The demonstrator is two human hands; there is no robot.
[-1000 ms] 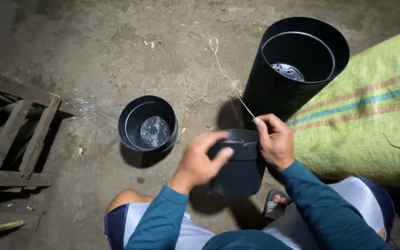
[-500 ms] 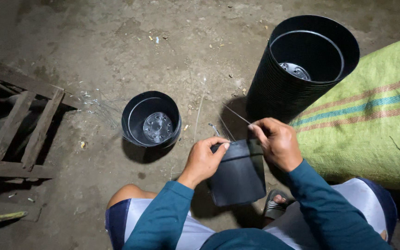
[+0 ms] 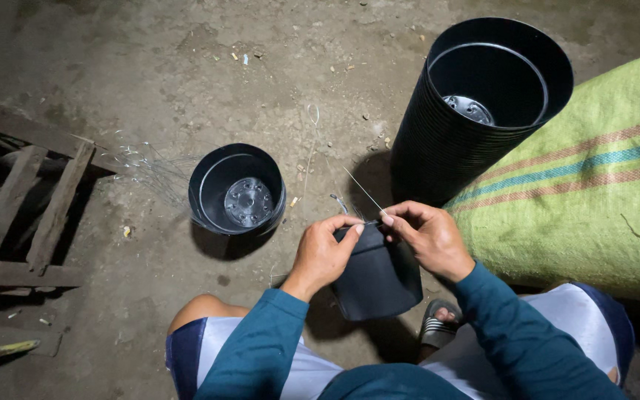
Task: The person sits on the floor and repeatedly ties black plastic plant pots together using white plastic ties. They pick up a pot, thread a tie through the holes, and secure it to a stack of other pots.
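Black plastic pot (image 3: 375,281) hangs between my two hands, just above my knees, its rim turned up towards them and its body dropping away towards my lap. My left hand (image 3: 321,250) has thumb and forefinger pressed together on the near-left part of the rim. My right hand (image 3: 430,238) pinches a thin wire (image 3: 363,191) at the rim, right where the two hands almost meet; I judge both hands closed, each on its own thing. The wire is what matters here: its long axis runs up and to the left, away from the right hand's fingertips and out over the floor (image 3: 187,67), so the free end points away from me while the held end sits at the pot's edge. The right hand is the nearer one to it; the left only steadies the pot.

Further out, a single black pot (image 3: 237,189) stands open on the floor to my left, well apart from the hands, with a loose tangle of thin wires (image 3: 146,167) just beside it. Ahead and to the right a tall stack of nested black pots (image 3: 475,111) stands near a green woven sack (image 3: 587,192). A wooden pallet (image 3: 24,200) lies at the far left.
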